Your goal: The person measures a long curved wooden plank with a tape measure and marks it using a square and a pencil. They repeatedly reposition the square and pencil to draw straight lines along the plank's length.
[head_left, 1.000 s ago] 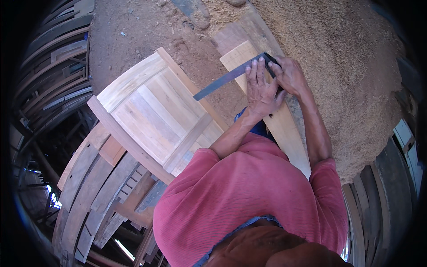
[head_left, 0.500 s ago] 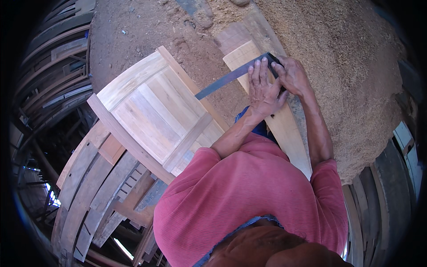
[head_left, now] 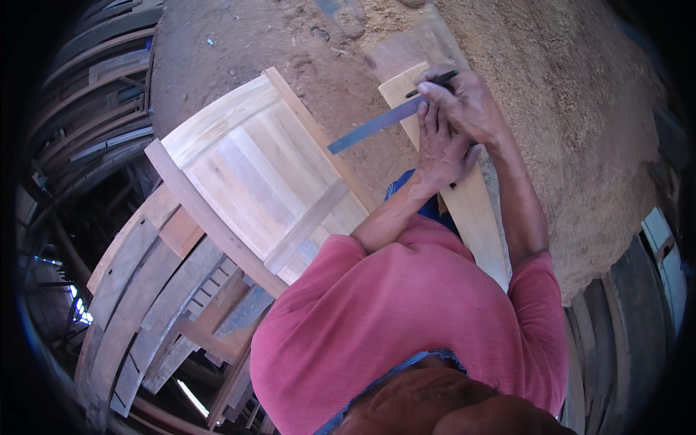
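Blade (head_left: 375, 126) of metal, judged light, stiff and best pressed where supported, was laid across the far part of the pale board (head_left: 475, 225); the left hand (head_left: 442, 151) was rested flat at its near edge, a dark pen (head_left: 445, 77) pinched in the right hand (head_left: 470, 107).

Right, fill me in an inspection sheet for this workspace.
Surface: light board, darker plank past its far end.
Work items: flat bluish blade across the board, overhanging its left edge; slim black pen-like tool.
Clutter: sawdust-like heap, right.
Left hand: extended over the board, fingertips at the blade.
Right hand: gripping the pen-like tool.
Cables: nothing seen.
Surroundings: panelled wooden piece, left; piled boards, lower left; earthen ground.
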`<state>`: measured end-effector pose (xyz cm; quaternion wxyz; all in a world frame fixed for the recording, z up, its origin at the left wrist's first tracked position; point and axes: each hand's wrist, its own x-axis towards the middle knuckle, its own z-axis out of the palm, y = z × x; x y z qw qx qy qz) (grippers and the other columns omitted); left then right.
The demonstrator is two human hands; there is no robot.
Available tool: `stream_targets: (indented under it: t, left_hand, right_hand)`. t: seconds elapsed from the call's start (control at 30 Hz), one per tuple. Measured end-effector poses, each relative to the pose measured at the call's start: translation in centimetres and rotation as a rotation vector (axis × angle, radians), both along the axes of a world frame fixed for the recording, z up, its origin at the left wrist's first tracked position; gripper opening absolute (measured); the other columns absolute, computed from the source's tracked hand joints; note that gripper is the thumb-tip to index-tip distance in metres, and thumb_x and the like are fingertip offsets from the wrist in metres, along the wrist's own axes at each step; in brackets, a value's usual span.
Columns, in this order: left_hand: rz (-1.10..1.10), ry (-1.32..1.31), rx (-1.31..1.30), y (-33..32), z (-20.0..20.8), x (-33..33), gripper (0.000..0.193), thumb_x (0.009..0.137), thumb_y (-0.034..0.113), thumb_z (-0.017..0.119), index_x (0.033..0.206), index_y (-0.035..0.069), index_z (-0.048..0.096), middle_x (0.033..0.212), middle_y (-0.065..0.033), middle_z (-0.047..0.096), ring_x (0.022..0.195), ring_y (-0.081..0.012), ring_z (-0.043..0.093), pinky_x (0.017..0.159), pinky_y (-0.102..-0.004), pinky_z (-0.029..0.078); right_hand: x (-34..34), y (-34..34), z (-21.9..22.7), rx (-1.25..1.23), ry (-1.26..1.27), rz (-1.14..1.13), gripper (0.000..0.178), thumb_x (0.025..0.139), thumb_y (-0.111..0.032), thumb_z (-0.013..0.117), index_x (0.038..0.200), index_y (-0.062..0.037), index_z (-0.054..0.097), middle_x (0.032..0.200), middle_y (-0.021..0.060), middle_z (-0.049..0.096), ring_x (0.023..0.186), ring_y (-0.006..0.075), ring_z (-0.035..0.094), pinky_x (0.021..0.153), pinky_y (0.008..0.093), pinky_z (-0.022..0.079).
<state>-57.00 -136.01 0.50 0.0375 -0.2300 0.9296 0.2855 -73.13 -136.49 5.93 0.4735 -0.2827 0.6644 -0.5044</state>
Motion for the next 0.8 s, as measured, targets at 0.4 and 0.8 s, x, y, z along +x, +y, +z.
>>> stream_targets:
  t: [0.4, 0.8]
  left_hand:
    - [-0.035, -0.040, 0.158, 0.6, -2.1, 0.4, 0.071, 0.089, 0.040, 0.071, 0.150, 0.008, 0.057, 0.149, -0.0210, 0.059, 0.149, -0.0421, 0.043, 0.126, -0.0645, 0.024]
    - [-0.014, 0.163, -0.073, 0.3, -1.1, 0.6, 0.081, 0.085, 0.043, 0.078, 0.155, 0.010, 0.054, 0.168, -0.0365, 0.023, 0.157, -0.0594, 0.014, 0.128, -0.0710, 0.008]
  right_hand:
    - [2.3, -2.2, 0.1, -0.004, 0.332, 0.278, 0.023, 0.099, -0.023, 0.072, 0.107, -0.0030, 0.078, 0.097, 0.0183, 0.075, 0.097, 0.0364, 0.071, 0.088, 0.0483, 0.054]
    - [-2.8, -0.2, 2.0, 0.148, 0.641, 0.195, 0.022, 0.099, -0.022, 0.073, 0.108, -0.0014, 0.075, 0.103, 0.0147, 0.073, 0.098, 0.0316, 0.072, 0.089, 0.0432, 0.056]
